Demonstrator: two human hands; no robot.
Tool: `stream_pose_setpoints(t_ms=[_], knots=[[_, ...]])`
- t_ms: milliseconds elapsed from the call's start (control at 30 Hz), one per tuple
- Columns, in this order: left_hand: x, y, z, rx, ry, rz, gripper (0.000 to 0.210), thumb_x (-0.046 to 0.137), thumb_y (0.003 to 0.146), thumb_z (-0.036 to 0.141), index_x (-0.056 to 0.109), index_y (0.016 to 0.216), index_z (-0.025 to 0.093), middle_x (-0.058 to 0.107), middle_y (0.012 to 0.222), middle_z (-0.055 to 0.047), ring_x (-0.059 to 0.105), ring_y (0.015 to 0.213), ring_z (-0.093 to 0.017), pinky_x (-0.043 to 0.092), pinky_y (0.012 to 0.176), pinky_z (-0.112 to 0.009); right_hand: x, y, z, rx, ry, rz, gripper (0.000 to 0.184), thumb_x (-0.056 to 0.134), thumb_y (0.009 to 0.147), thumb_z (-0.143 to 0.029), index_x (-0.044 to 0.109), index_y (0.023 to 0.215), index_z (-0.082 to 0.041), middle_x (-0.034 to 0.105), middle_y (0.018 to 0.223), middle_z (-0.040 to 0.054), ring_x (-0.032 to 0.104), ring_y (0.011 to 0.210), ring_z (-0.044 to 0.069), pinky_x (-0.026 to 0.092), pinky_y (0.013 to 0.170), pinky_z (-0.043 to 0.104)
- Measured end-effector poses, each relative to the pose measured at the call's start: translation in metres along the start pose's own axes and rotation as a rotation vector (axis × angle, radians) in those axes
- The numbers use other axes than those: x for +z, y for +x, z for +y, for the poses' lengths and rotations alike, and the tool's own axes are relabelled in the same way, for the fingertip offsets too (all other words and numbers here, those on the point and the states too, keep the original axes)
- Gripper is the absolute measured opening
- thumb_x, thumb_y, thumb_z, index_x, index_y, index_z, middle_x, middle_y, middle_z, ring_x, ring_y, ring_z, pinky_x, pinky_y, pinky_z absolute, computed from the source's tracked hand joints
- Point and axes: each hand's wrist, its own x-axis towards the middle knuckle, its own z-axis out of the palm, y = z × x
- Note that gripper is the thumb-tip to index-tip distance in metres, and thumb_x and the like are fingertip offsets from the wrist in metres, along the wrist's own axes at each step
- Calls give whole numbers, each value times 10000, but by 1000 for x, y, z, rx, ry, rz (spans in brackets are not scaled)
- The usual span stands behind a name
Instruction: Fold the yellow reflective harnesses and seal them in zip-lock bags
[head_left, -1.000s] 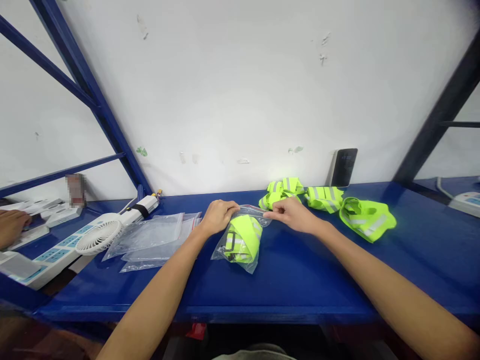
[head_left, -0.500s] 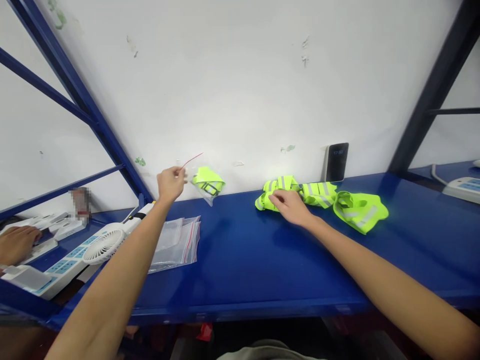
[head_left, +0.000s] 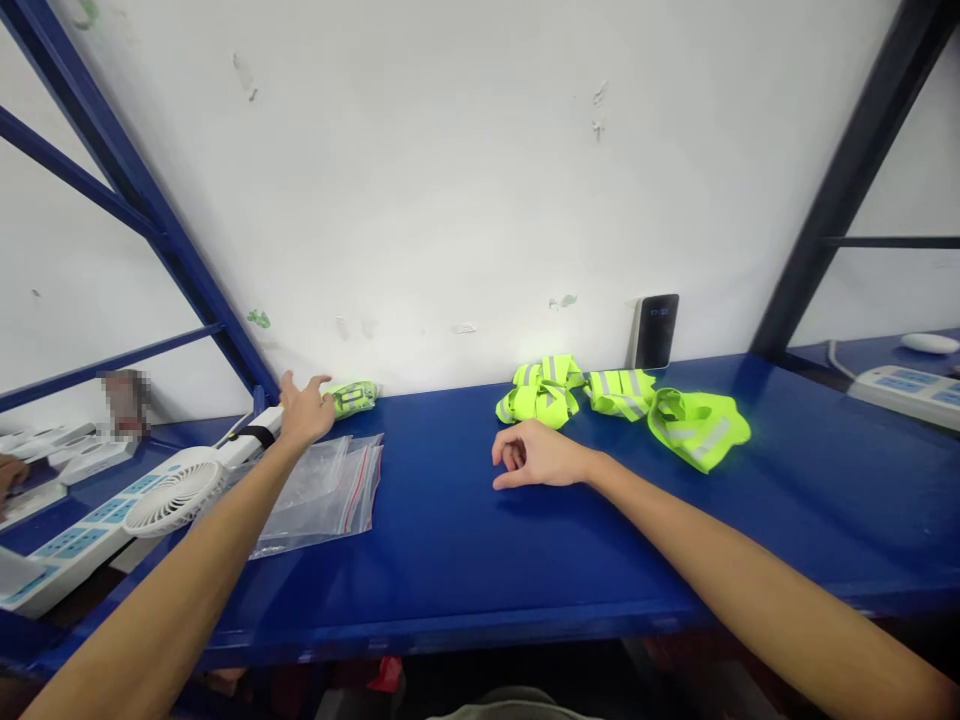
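Hands (head_left: 306, 412) (head_left: 541, 455) well apart, blue tabletop (head_left: 442, 530) between (bagged bundle (head_left: 352, 399) near back edge).

The left forearm (head_left: 199, 570) partly hides clear bags (head_left: 322, 500); a co-worker's hand (head_left: 9, 472) is cut off

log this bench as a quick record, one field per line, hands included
left hand: open, fingers spread, beside the bagged bundle; contact unclear
right hand: half open, holding nothing, nearest the loose bundles
bagged bundle: yellow-green, in clear plastic, near the wall
loose bundles: yellow-green with grey stripes, unbagged
clear bags: overlapping, lying flat, red line along one edge
fan: white, left of the bags
surface: blue table
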Motion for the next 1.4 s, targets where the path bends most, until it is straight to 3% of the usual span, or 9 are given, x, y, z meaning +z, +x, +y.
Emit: stream_pose_setpoints(t_ms=[167,333,567,700,900,1067,1200,1300,1400], knots=[[4,-71,110,733,-308,-201,393,394,931,231,585,1274,242,359,1477,-104,440,1341,-256,416,1096,-425,3,5,-3,-199,-470,306,154,579,856,-297,665,810,-177,643,719,37,572,661,165,441,676,291],[33,-129,156,1092,-351,-334,457,377,890,72,599,1256,233,541,1328,-99,578,1141,-189,476,1008,-343,-23,5,14,160,-877,533,327,473,910,-304,683,1093,-134,650,1110,166,586,1030,307,425,917,421],[49,-122,133,926,-570,-427,381,379,877,50,692,1032,203,646,1098,-68,627,1004,-161,489,941,-302,-26,1,25,589,-810,435,594,462,897,-509,466,1407,-206,541,1284,220,570,1084,414,451,838,528],[53,-119,135,788,-876,-484,322,399,893,89,705,861,185,690,950,-69,651,863,-154,522,837,-296,-22,1,25,481,-706,405,640,541,863,-488,437,1431,-212,512,1279,225,547,1127,433,462,853,522],[54,-116,134,663,-1003,-318,196,537,857,130,713,785,176,721,866,-71,664,833,-168,519,840,-321,-20,-1,26,224,-510,195,775,655,805,-477,374,1475,-207,490,1323,165,502,1234,352,426,1002,467],[47,-116,133,623,-916,-118,271,595,844,187,676,1102,207,685,942,-52,609,693,-115,514,746,-279,-12,0,14,108,-414,114,904,702,764,-536,308,1519,-235,486,1313,137,502,1230,327,435,1000,456],[40,-116,129,690,-872,11,328,642,802,231,650,1129,200,648,894,-36,584,692,-124,506,748,-291,-10,2,14,117,-246,161,684,475,922,-588,338,1505,-257,545,1209,105,571,1105,259,458,951,405],[41,-113,124,629,-904,23,184,593,836,239,667,994,181,645,836,-42,602,723,-148,503,720,-292,-10,4,20,197,-227,319,514,315,992,-555,544,1314,-227,616,1155,99,582,1091,262,431,940,396],[48,-109,121,550,-899,-31,146,541,877,224,671,925,180,667,839,-48,618,745,-152,498,714,-286,-8,5,22,274,-280,236,511,301,976,-601,644,995,-223,663,1000,74,615,955,263,435,815,373]])
